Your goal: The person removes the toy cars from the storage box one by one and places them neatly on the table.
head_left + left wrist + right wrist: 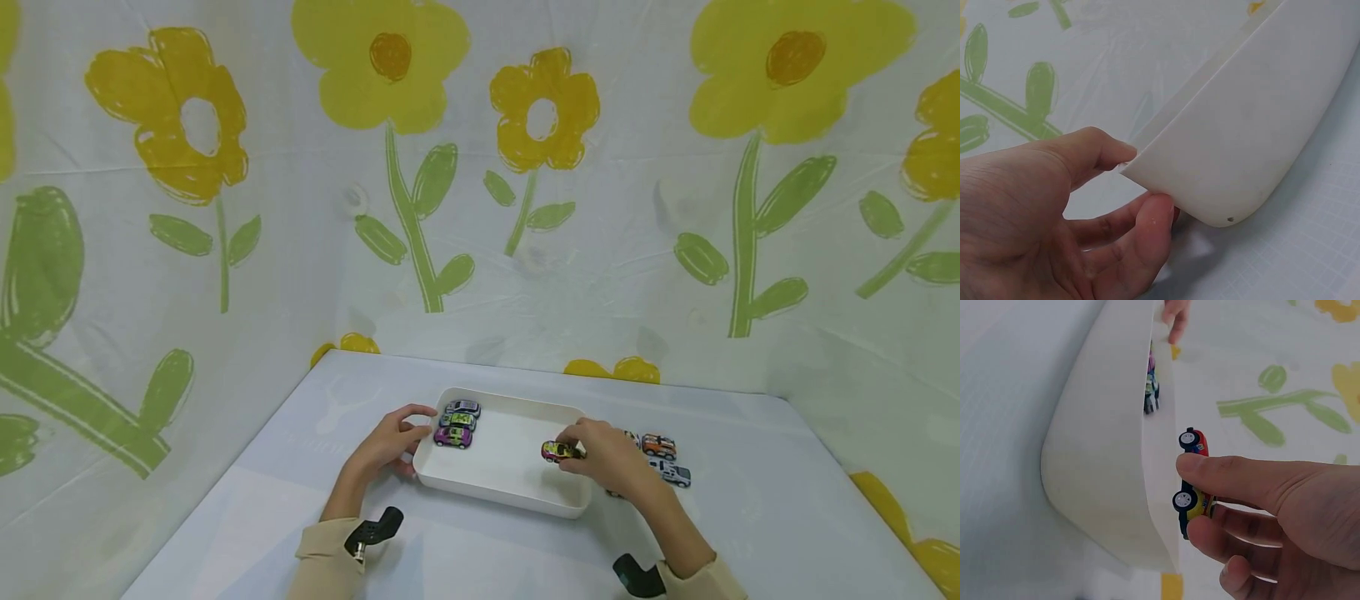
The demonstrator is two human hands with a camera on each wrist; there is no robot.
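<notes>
A shallow white tray (pixel 495 492) lies on the table. My left hand (pixel 392 442) holds its left end, thumb at the rim and fingers curled against the outside, as the left wrist view shows. Over the tray's right part, my right hand (pixel 606 457) pinches a small toy car (pixel 558 452), yellow and red with black, between thumb and fingers. The right wrist view shows this toy car (pixel 1185 500) tipped on its side. Against the tray's left wall stand three toy cars in a row: a silver one (pixel 462 407), a green one (pixel 457 422) and a purple one (pixel 453 437).
Right of the tray, several toy cars lie on the table, among them an orange one (pixel 659 446) and a grey one (pixel 672 473); my right hand and arm partly hide others. A flower-print cloth (pixel 600 275) hangs behind and beside the white table (pixel 465 558).
</notes>
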